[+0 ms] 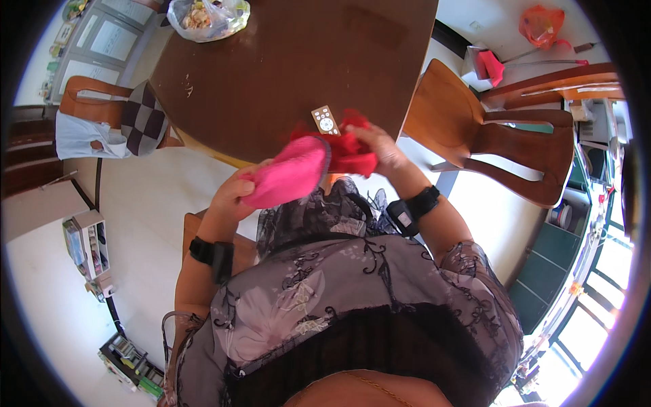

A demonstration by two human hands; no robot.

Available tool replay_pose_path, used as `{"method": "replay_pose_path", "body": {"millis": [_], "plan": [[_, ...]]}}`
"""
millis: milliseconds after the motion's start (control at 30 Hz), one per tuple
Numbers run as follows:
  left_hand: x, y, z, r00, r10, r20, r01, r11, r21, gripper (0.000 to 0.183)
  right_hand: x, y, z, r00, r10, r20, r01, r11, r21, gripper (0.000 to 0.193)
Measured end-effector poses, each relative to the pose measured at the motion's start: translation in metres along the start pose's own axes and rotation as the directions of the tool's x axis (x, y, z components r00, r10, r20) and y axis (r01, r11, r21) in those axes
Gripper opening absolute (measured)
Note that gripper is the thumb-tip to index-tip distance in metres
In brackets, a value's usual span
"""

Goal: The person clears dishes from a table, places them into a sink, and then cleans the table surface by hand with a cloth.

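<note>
My left hand [236,192] is closed on the end of a pink oval pad [288,175] with a dark rim, shaped rather like a slipper sole. The pad is tilted in front of my chest, just off the table's near edge. In my right hand [383,146] is a bunched red, soft-looking piece [354,153], gripped between thumb and fingers. It lies right beside the pad and is partly covered by it; whether the two are joined I cannot tell. A small remote control [325,121] rests on the table just beyond the red piece.
The brown table [271,81] spreads ahead, with a clear plastic bag of scraps [209,19] at its far left. Wooden chairs stand at the right [468,129] and left [91,88], the left one holding a checked cushion [144,119]. A pink dustpan [489,66] is beyond the right chair.
</note>
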State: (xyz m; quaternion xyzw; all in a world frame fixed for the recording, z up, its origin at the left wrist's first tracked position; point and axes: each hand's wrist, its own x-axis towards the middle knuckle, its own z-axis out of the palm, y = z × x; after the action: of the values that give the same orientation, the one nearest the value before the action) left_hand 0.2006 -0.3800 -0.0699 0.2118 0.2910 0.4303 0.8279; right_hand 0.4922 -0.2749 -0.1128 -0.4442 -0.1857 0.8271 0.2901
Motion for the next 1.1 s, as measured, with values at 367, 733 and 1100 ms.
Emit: {"method": "replay_pose_path", "body": {"millis": [367,733,1100], "plan": [[-0.016,-0.024,-0.080,0.767,0.110,-0.632,0.109,0.949,0.296,0.034,0.082,-0.009,-0.093,0.694,-0.665,-0.275,-0.187,0.202,-0.961,0.106],[0.023,-0.062,-0.052,0.836,0.013,-0.548,0.394,0.681,0.617,0.029,0.121,-0.031,-0.139,0.646,-0.575,-0.502,-0.666,-0.104,-0.738,0.065],[0.080,-0.072,-0.031,0.949,0.211,-0.233,0.175,0.262,0.949,0.039,0.158,0.003,0.006,0.842,-0.534,0.078,-0.020,-0.176,-0.984,0.048]]}}
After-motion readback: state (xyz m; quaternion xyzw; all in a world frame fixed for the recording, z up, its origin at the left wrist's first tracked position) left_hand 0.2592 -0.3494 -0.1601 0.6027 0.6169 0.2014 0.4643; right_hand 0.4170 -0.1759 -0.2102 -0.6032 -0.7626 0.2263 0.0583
